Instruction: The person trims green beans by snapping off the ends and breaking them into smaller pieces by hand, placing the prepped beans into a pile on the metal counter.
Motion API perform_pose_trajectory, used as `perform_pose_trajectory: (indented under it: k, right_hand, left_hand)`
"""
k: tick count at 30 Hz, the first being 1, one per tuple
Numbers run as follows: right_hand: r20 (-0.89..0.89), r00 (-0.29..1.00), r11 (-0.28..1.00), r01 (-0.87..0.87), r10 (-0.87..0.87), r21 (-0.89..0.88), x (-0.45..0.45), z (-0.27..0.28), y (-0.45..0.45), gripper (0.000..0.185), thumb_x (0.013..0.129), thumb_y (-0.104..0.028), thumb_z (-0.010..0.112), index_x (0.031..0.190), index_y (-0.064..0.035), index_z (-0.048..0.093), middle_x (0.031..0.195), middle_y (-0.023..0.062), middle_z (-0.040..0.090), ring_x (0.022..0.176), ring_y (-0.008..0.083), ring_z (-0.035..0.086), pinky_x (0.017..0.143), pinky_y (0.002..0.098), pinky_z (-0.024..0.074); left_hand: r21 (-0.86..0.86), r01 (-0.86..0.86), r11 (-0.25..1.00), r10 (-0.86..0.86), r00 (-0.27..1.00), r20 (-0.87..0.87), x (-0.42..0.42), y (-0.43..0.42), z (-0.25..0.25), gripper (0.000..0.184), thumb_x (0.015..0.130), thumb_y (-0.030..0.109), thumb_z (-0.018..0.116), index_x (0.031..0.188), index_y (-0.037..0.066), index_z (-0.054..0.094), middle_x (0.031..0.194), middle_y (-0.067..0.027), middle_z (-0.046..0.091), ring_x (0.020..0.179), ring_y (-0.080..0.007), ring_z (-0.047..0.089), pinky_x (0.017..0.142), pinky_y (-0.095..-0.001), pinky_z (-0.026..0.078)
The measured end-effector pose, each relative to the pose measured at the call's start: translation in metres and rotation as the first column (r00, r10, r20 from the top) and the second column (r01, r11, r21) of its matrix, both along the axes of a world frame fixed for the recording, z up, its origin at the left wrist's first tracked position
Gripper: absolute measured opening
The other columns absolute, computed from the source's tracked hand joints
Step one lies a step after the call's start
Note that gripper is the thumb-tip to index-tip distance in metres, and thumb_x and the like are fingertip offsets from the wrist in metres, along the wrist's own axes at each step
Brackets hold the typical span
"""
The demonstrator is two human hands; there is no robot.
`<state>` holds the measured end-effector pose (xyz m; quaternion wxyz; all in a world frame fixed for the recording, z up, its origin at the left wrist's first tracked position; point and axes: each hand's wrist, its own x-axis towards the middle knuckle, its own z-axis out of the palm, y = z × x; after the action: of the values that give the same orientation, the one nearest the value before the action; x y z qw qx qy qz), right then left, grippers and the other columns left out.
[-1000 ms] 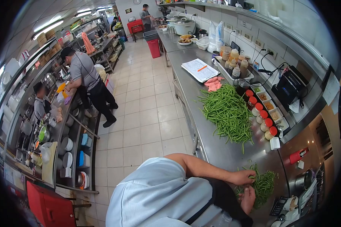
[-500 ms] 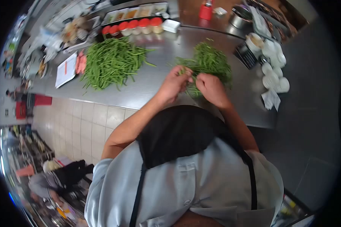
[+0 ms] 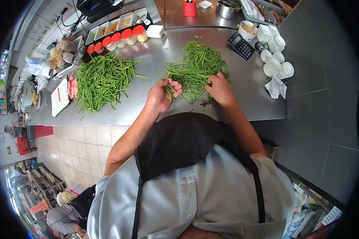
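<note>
Green beans lie in two heaps on the steel counter (image 3: 147,115). The larger heap of long beans (image 3: 101,81) is at the left; a heap of shorter beans (image 3: 203,59) lies right of centre, in front of my hands. My left hand (image 3: 163,93) is palm up with its fingers curled round a few green beans (image 3: 169,91). At the near right edge of the short-bean heap, my right hand (image 3: 219,89) is closed with fingertips pressed together; what it pinches is too small to name. Small dark scraps (image 3: 206,102) lie just beside it.
Red-lidded jars (image 3: 128,36) and a tray of condiments (image 3: 113,26) stand behind the large heap. A clipboard (image 3: 60,98) and pink cloth (image 3: 72,87) are at the left. A calculator (image 3: 241,46), white cups (image 3: 272,66) and a metal pot (image 3: 227,10) stand right. A co-worker (image 3: 66,217) is lower left.
The view has swung round to face the counter squarely. My hands have moved apart, and my left hand has turned palm up with beans in it.
</note>
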<state>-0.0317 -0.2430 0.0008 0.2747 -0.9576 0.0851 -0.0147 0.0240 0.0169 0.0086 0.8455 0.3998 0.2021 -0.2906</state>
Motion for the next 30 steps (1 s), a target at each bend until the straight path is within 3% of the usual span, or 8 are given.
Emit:
perform_pose_trajectory:
  k: [3, 6, 7, 10, 14, 17, 29, 30]
  right_hand:
    - [0.095, 0.995, 1.000, 0.010, -0.011, 0.011, 0.002, -0.018, 0.004, 0.012, 0.088, -0.018, 0.072, 0.096, -0.0097, 0.070, 0.103, 0.0135, 0.065, 0.096, 0.0390, 0.068, 0.081, 0.0513, 0.0568]
    - [0.175, 0.984, 0.998, -0.039, 0.029, 0.058, -0.002, -0.009, 0.006, 0.009, 0.088, -0.015, 0.072, 0.095, -0.0098, 0.069, 0.097, 0.0130, 0.067, 0.090, 0.0389, 0.069, 0.077, 0.0500, 0.0569]
    - [0.207, 0.977, 0.994, -0.063, 0.045, 0.084, -0.003, -0.002, 0.008, 0.008, 0.088, -0.014, 0.072, 0.094, -0.0098, 0.068, 0.095, 0.0128, 0.068, 0.088, 0.0388, 0.069, 0.076, 0.0496, 0.0568]
    - [0.298, 0.950, 0.970, -0.152, 0.091, 0.187, -0.008, 0.013, 0.014, 0.008, 0.088, -0.011, 0.072, 0.095, -0.0097, 0.068, 0.090, 0.0120, 0.069, 0.086, 0.0378, 0.070, 0.075, 0.0493, 0.0566]
    - [0.337, 0.938, 0.963, -0.159, 0.078, 0.218, -0.012, 0.015, 0.016, 0.010, 0.088, -0.010, 0.073, 0.096, -0.0099, 0.068, 0.094, 0.0116, 0.070, 0.087, 0.0373, 0.070, 0.075, 0.0485, 0.0569]
    - [0.331, 0.943, 0.989, -0.081, 0.034, 0.126, -0.010, -0.006, 0.001, 0.010, 0.089, -0.013, 0.072, 0.098, -0.0106, 0.069, 0.099, 0.0107, 0.069, 0.090, 0.0374, 0.070, 0.076, 0.0478, 0.0571]
    - [0.236, 0.969, 0.959, -0.135, 0.075, 0.249, -0.016, 0.019, 0.012, 0.008, 0.090, -0.016, 0.070, 0.095, -0.0099, 0.069, 0.094, 0.0119, 0.067, 0.087, 0.0364, 0.069, 0.076, 0.0465, 0.0568]
    - [0.209, 0.975, 0.931, -0.149, 0.081, 0.332, -0.016, 0.017, 0.013, 0.008, 0.091, -0.014, 0.068, 0.097, -0.0080, 0.069, 0.091, 0.0111, 0.066, 0.085, 0.0315, 0.068, 0.074, 0.0443, 0.0557]
  left_hand:
    - [0.145, 0.205, 0.968, -0.232, 0.951, 0.206, 0.001, -0.006, 0.000, 0.011, 0.110, 0.016, 0.051, 0.113, 0.008, 0.059, 0.095, -0.0086, 0.066, 0.085, -0.0228, 0.069, 0.078, -0.0375, 0.060]
    - [0.670, 0.251, 0.699, -0.566, 0.766, 0.304, -0.004, -0.027, 0.017, 0.013, 0.107, 0.015, 0.061, 0.117, 0.007, 0.061, 0.096, -0.0065, 0.067, 0.083, -0.0222, 0.068, 0.076, -0.0343, 0.056]
    - [0.727, -0.022, 0.686, -0.610, 0.526, 0.592, -0.004, -0.032, 0.002, 0.023, 0.103, 0.015, 0.068, 0.122, 0.003, 0.063, 0.095, -0.0074, 0.070, 0.083, -0.0245, 0.068, 0.076, -0.0358, 0.055]
    - [0.868, -0.151, 0.472, -0.805, 0.327, 0.495, -0.008, -0.044, 0.029, 0.027, 0.100, 0.016, 0.071, 0.123, 0.002, 0.064, 0.094, -0.0128, 0.072, 0.084, -0.0297, 0.070, 0.079, -0.0401, 0.055]
    - [0.909, -0.265, 0.321, -0.890, 0.244, 0.385, -0.004, -0.046, 0.015, 0.019, 0.097, 0.015, 0.072, 0.112, 0.004, 0.070, 0.094, -0.0203, 0.071, 0.085, -0.0348, 0.070, 0.077, -0.0440, 0.054]
    - [0.941, -0.182, 0.284, -0.890, 0.316, 0.329, -0.009, -0.049, 0.019, 0.018, 0.097, 0.015, 0.072, 0.110, 0.003, 0.070, 0.092, -0.0203, 0.070, 0.084, -0.0348, 0.070, 0.076, -0.0446, 0.053]
    - [0.939, -0.151, 0.309, -0.869, 0.355, 0.343, -0.015, -0.048, 0.032, 0.021, 0.097, 0.016, 0.072, 0.112, 0.002, 0.069, 0.093, -0.0222, 0.071, 0.082, -0.0336, 0.068, 0.076, -0.0426, 0.053]
    - [0.938, -0.134, 0.319, -0.870, 0.351, 0.346, -0.016, -0.047, 0.032, 0.020, 0.098, 0.015, 0.072, 0.113, 0.002, 0.069, 0.092, -0.0206, 0.071, 0.081, -0.0324, 0.068, 0.076, -0.0424, 0.053]
